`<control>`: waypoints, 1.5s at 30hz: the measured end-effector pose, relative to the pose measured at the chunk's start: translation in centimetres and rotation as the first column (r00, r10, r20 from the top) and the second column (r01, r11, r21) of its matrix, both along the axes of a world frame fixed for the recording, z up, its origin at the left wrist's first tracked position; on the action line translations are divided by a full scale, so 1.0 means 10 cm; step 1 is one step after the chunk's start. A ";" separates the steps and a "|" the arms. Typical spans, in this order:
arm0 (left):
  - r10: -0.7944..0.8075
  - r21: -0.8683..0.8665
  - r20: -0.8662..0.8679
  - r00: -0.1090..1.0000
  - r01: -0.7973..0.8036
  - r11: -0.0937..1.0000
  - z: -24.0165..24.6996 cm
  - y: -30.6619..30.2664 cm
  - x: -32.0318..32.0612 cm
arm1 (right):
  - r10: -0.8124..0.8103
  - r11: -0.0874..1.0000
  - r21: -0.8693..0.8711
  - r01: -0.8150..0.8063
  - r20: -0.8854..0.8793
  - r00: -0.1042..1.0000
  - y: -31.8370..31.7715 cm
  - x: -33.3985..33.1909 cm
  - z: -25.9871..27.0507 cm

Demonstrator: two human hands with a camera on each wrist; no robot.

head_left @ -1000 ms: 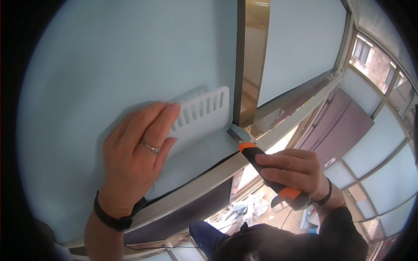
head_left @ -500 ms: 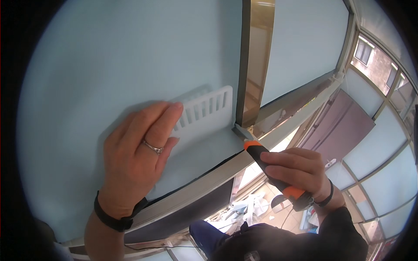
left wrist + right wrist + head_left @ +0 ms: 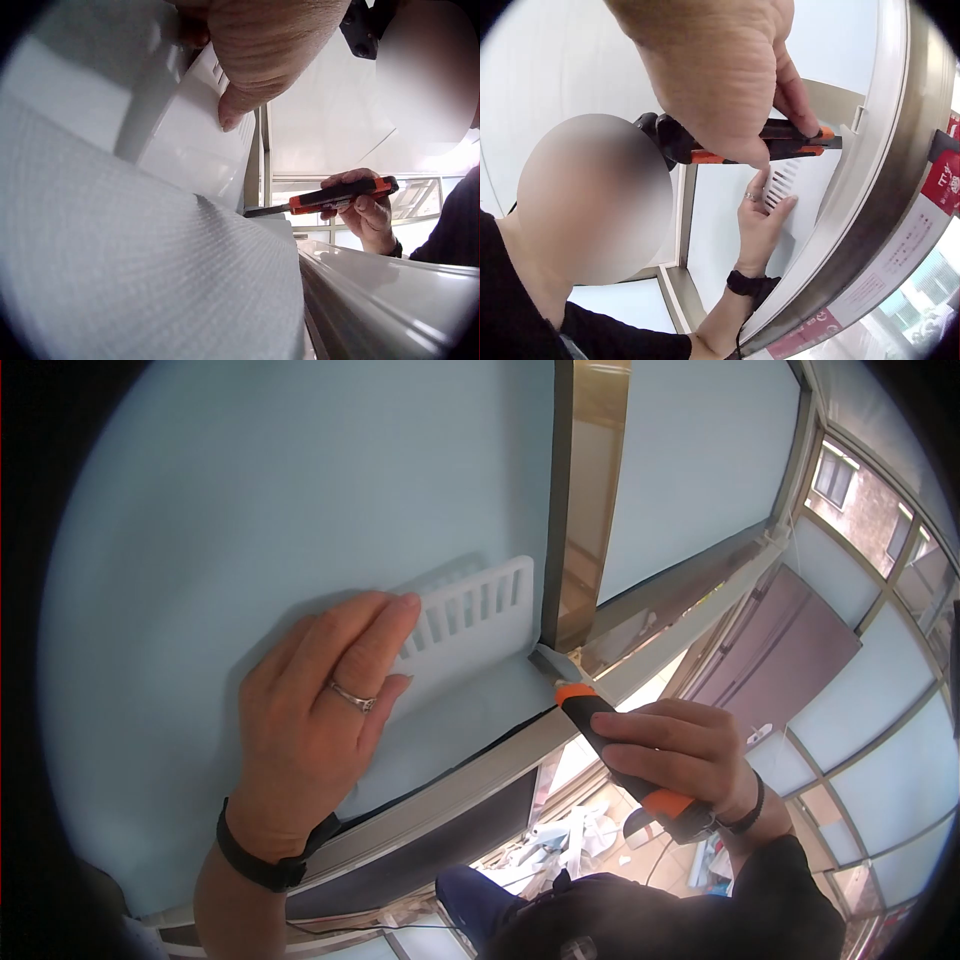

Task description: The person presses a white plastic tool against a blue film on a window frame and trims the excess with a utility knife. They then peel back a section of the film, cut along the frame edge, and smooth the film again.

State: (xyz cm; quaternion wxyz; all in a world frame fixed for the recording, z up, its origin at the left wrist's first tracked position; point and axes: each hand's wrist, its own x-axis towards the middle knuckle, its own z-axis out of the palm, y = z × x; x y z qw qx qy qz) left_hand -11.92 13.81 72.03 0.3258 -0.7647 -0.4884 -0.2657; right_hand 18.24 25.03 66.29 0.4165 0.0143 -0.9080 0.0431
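Observation:
In the head view my left hand point(image 3: 315, 705) grips a white slotted plastic scraper point(image 3: 445, 675), thumb in front and fingers over its top edge. The scraper lies along the fold of a pale blue sheet point(image 3: 250, 490), its right end close to the metal upright. My right hand point(image 3: 680, 745) holds an orange-and-black utility knife point(image 3: 590, 718) around its handle. The knife's blade point(image 3: 545, 665) reaches the sheet's lower corner, just beyond the scraper's end. The right wrist view shows fingers and thumb curled on the knife point(image 3: 787, 139).
A shiny metal upright point(image 3: 590, 510) parts the sheet from another pale panel point(image 3: 700, 470). Below the sheet runs a light frame rail point(image 3: 440, 790). White scraps point(image 3: 570, 840) lie on the floor. Red-and-white printed tape point(image 3: 877, 277) shows along the frame in the right wrist view.
The knife and right hand have shifted slightly right, then a little back left, with the blade staying at the corner. My left hand keeps hold of the scraper in nearly the same place.

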 end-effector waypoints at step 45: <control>0.038 -0.020 -0.029 0.999 -0.039 0.999 0.00 -0.02 0.02 | 0.041 0.980 -0.195 -0.035 0.028 0.999 0.18 -0.20 0.16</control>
